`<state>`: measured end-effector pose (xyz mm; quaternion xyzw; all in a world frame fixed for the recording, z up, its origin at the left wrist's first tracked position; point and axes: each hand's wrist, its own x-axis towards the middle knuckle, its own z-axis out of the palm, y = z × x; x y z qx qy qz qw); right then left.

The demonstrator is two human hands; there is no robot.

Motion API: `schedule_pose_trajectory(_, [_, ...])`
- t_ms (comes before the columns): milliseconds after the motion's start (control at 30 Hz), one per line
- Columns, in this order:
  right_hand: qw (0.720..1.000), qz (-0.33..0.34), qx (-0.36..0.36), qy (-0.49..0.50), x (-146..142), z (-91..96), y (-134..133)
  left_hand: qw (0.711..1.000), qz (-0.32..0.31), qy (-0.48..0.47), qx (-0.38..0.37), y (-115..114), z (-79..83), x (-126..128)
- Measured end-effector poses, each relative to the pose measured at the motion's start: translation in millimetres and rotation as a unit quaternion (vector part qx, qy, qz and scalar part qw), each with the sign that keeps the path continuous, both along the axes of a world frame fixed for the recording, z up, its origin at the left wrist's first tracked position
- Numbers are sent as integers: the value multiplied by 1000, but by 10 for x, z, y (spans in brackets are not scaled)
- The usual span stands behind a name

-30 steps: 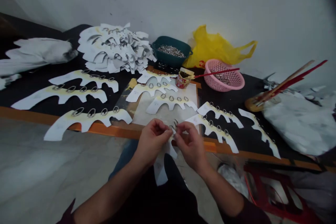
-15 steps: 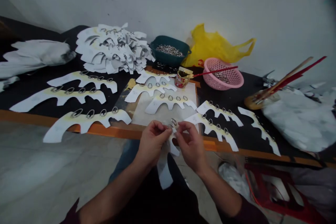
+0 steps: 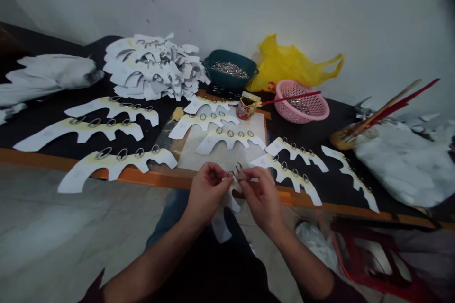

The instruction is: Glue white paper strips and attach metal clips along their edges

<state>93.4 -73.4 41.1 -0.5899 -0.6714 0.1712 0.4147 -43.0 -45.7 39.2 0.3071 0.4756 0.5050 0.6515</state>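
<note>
My left hand (image 3: 206, 193) is closed, its thumb and fingers pinching a white scalloped strip (image 3: 221, 227) at the table's front edge. The strip hangs down over my lap. My right hand (image 3: 262, 200) is closed at the strip's other side, thumb and forefinger pressed at its upper edge near an oval metal ring (image 3: 238, 167). Another ring stands by my left fingertips. The strip's upper edge is largely hidden by my fingers. Just beyond lies a similar white strip (image 3: 231, 139), with a yellowish band and several oval rings along its edge.
More ringed strips lie at left (image 3: 117, 163) and right (image 3: 296, 177). Behind are a pile of strips (image 3: 142, 68), a dark green basket of rings (image 3: 231, 59), a pink basket (image 3: 302, 113), a yellow bag (image 3: 291, 64) and a small tub (image 3: 245, 110) with a red-handled brush.
My hands stay at nearly the same place. The ring by my right fingertips has tilted more upright, and the hanging end of the strip has risen slightly.
</note>
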Motion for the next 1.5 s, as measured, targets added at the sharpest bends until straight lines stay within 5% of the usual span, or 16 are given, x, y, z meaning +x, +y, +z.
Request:
schedule_pose_trajectory(333, [995,-15,-46,85,-74,-34,36,995,-14,69,66,-51,-40,20])
schedule_pose_trajectory(700, [999,-25,-31,-1,-36,51,103,999,0,15,50,-61,-24,25])
schedule_pose_trajectory(1000, [995,75,-21,-66,32,139,206,994,-51,74,68,-4,18,-38])
schedule_pose_trajectory(1167, [988,116,-78,-63,57,146,179,991,-98,72,49,20,62,-108])
schedule_pose_trajectory(1367, [967,78,-202,132,54,164,151,975,-199,78,66,186,199,-227])
schedule_pose_trajectory(1500, [902,69,-267,332,40,271,158,918,-336,141,160,411,354,-348])
